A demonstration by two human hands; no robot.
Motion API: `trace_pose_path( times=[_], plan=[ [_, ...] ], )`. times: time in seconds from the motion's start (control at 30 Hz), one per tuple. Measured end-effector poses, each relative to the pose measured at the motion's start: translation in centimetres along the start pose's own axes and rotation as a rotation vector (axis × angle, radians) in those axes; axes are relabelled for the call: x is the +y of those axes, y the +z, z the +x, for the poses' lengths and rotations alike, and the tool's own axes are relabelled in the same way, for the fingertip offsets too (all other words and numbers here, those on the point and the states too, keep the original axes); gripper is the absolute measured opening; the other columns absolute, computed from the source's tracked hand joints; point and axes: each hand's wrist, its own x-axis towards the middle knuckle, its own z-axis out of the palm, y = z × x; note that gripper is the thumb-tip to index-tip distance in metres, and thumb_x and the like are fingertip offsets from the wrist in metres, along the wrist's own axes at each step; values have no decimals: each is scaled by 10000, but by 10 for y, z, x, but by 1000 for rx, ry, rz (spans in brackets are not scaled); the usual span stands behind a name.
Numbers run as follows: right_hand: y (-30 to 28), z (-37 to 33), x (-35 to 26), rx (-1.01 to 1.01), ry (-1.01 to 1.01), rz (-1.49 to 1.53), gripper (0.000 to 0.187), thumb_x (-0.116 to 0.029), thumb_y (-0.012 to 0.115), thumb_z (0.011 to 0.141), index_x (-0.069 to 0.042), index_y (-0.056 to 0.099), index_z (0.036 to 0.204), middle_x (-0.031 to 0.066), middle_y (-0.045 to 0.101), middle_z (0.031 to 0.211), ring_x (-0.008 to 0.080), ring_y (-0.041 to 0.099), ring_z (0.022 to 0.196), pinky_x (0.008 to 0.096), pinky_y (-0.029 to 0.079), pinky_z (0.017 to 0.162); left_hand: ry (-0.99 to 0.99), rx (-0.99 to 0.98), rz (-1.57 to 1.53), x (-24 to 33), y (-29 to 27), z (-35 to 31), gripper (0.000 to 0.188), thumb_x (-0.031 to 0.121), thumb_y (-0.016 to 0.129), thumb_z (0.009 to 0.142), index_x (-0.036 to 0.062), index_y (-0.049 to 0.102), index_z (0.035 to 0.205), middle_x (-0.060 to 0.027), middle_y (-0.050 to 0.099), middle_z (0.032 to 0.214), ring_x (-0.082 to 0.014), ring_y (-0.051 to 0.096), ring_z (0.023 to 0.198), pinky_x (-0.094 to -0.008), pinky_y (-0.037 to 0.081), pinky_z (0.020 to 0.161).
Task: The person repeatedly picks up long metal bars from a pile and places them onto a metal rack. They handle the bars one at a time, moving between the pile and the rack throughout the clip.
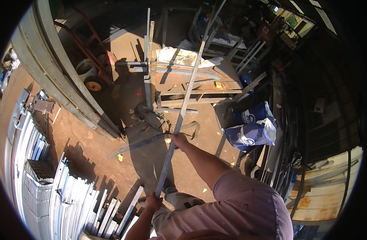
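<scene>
A long grey metal bar slants across the middle of the head view, from near my legs up to the far edge. My left hand is closed round its near end. Farther along, my right hand grips the same bar with the arm stretched out. The bar's far part passes in front of a low workbench, which carries metal profiles and a crumpled white sheet. Whether the bar touches the bench, I cannot tell.
Silvery metal lengths lie stacked at the near left. A tall metal post and a red hand truck stand at the far left. Blue-and-white bags sit to the right. A dark strap lies on the dirt floor.
</scene>
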Motion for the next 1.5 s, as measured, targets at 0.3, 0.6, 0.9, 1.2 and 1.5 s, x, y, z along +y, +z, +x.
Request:
trace_pose_path(
  times=[0.3, 0.6, 0.9, 1.2, 1.5],
  plan=[
    [53, 23, 51, -150, 217, 9, 512, -478, 759, 886, -53, 646, 1148, 96, 693, 974, 285, 677, 806, 477, 565, 717, -300, -81, 128, -21, 15, 60, 588, 420, 721, 890, 56, 496, 1293, -205, 688, 1231, -401, 666, 1154, -514, 539, 956],
    [114, -13, 111, -382, 488, 69, 528, -410, 659, 984, -125, 509, 1402, 108, 496, 1459, 337, 538, 1292, 561, 467, 1032, -396, -9, -95, -110, 44, 32, 583, 272, 722, 845, 46, 529, 1347, -180, 574, 1416, -376, 545, 1323, -454, 476, 1080],
    [179, -10, 130, -378, 513, 43, 679, -441, 688, 958, -100, 440, 1490, 99, 353, 1590, 317, 533, 1263, 520, 494, 976, -511, -36, -349, -153, 72, -36, 760, 412, 775, 843, 59, 486, 1451, -176, 535, 1472, -359, 509, 1363, -441, 449, 1117],
    [245, -71, 136, -612, 424, -541, 732, -463, 627, 992, -74, 355, 1550, 156, 404, 1588, 330, 529, 1320, 501, 480, 1037, -710, -167, -490, -244, 124, -143, 701, 440, 723, 884, 88, 490, 1444, -146, 565, 1446, -336, 550, 1332, -457, 486, 1091],
    [287, -137, 138, -848, 260, -984, 540, -442, 681, 963, -48, 581, 1319, 107, 648, 1225, 255, 643, 1048, 426, 539, 828, -948, 61, -688, -276, 157, -263, 655, 495, 718, 866, 52, 598, 1333, -189, 657, 1316, -354, 618, 1242, -446, 507, 1034]
  ],
)
